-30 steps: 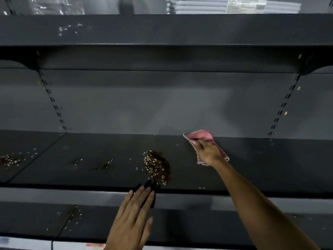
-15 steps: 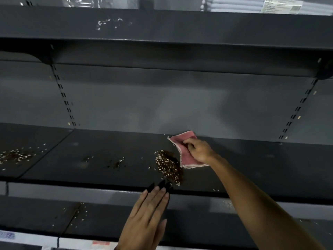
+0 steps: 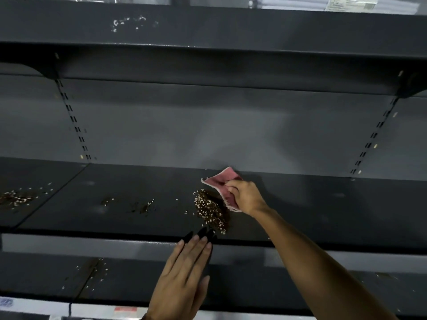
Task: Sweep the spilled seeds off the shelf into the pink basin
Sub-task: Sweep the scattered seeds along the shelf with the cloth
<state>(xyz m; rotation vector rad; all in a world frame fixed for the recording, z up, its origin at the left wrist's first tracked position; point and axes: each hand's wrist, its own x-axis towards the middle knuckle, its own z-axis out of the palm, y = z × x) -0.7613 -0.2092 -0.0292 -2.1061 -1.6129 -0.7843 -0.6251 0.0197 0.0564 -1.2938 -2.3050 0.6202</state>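
Right hand [image 3: 248, 197] grip clenched on pink cloth [image 3: 220, 184], touching seed pile [image 3: 211, 210] at its 2 o'clock, mid shelf [image 3: 138, 204]. Left hand [image 3: 182, 278] flat, released, below shelf edge at the pile's 6 o'clock. Top-right label [image 3: 346, 4] unreadable.

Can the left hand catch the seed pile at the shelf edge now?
Probably yes. The left hand is flat just below the shelf edge, directly in front of the seed pile, with nothing between them.

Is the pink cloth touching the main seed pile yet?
Touching. In the head view the pink cloth's lower left edge meets the seed pile's right side, no shelf visible between them.
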